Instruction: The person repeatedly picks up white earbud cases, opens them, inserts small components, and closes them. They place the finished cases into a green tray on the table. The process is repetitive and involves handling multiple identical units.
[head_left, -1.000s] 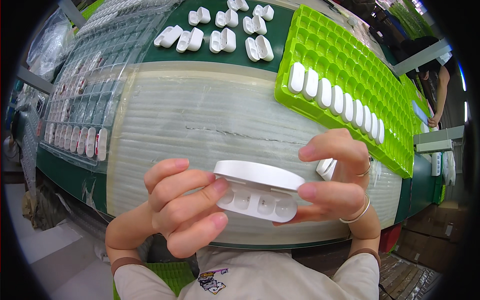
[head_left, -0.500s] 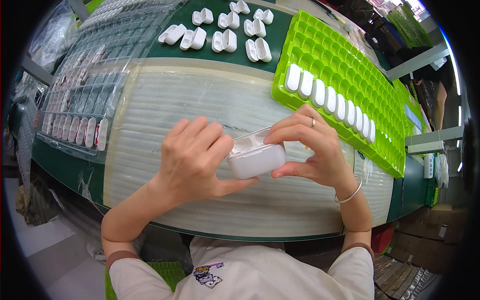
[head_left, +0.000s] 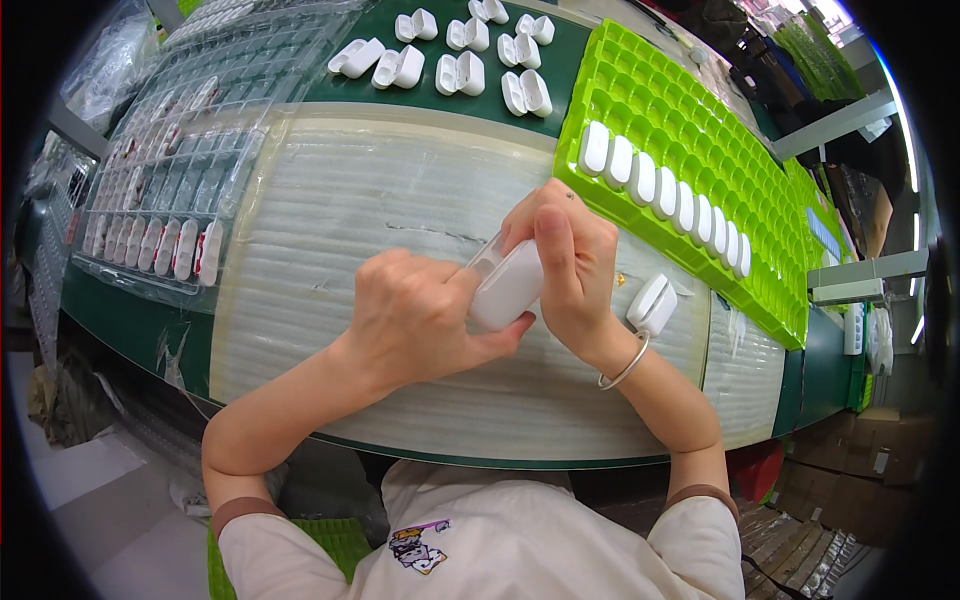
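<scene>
Case position: the white case point(head_left: 507, 288) sits between both hands, raised just above the pale ribbed mat point(head_left: 330, 220) on the table point(head_left: 120, 320), near the middle of the view.
Left hand: the left hand point(head_left: 415, 320) cups the case from the left and below, its grip clenched on the case with the thumb pressed along the lower edge.
Right hand: the right hand point(head_left: 565, 262) covers the case from above and the right, its grip also grasping the case, fingers curled over the top end.
Doing it well: in my judgement the case wants steady support from the left palm while the right fingers work the upper end, with even pressure so the smooth shell does not slip or twist.
Nearby: a second white case point(head_left: 651, 304) lies open on the mat just beside the right wrist; a row of closed white cases point(head_left: 660, 190) stands in the green tray point(head_left: 700, 110); open cases point(head_left: 460, 60) lie in pairs on the green surface beyond the mat.
Left side: a clear compartment tray point(head_left: 170, 150) holds small parts, too small to identify.
Hidden: the fingers cover most of the held case, so whether its lid is open or closed cannot be told; a thin clear strip seems to run along its upper left edge, but what it is stays unclear.
Cut off: the green tray's far end bends away at the picture's rim.
</scene>
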